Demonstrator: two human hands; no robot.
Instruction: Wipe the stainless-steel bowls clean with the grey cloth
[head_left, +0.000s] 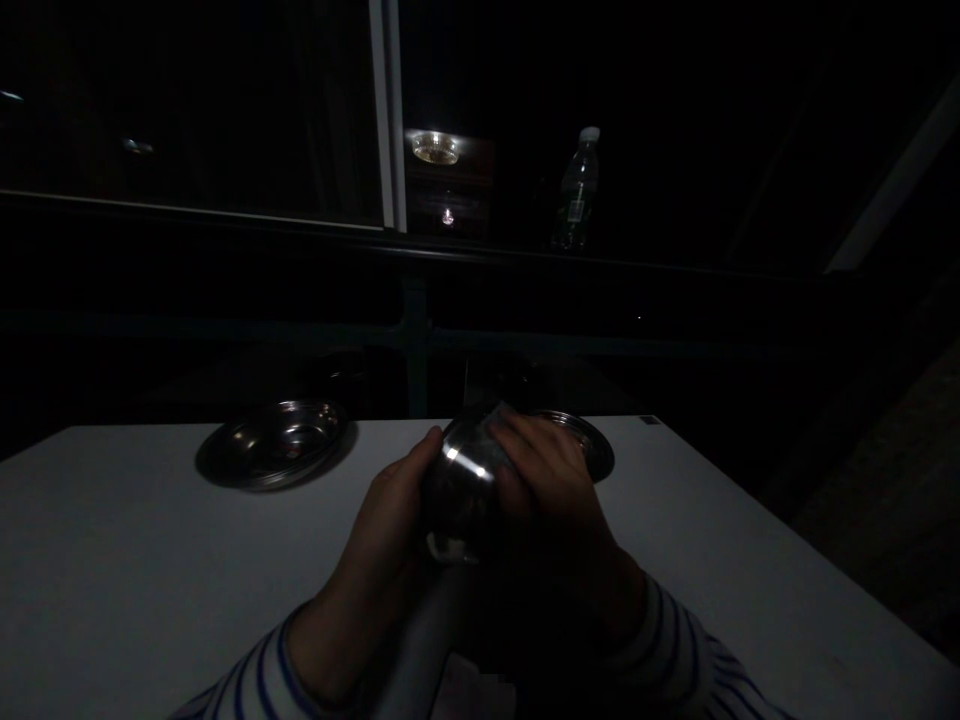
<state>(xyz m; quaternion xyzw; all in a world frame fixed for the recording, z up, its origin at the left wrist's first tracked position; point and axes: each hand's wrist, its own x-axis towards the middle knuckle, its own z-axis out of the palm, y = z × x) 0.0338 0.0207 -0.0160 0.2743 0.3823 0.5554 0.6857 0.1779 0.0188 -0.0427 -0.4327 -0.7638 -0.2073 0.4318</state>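
My left hand [390, 520] grips a shiny steel bowl [461, 490] from its left side, thumb along the upper edge. The bowl is tilted above the white table, and its rounded side catches a bright streak of light. My right hand [551, 480] presses against the bowl's upper right side with bent fingers. A small pale cloth-like piece [501, 410] shows at those fingertips; darkness hides most of it. Behind my right hand lies a round metal dish [596, 450], partly covered by it. Farther left, a wide steel basin [262, 450] rests on the table.
The white table [150, 560] has its far edge just behind the basin. Beyond are a dark rail and a window frame [386, 110]. A clear plastic bottle [577, 195] stands on the ledge. Something pale [469, 690] lies at the bottom edge.
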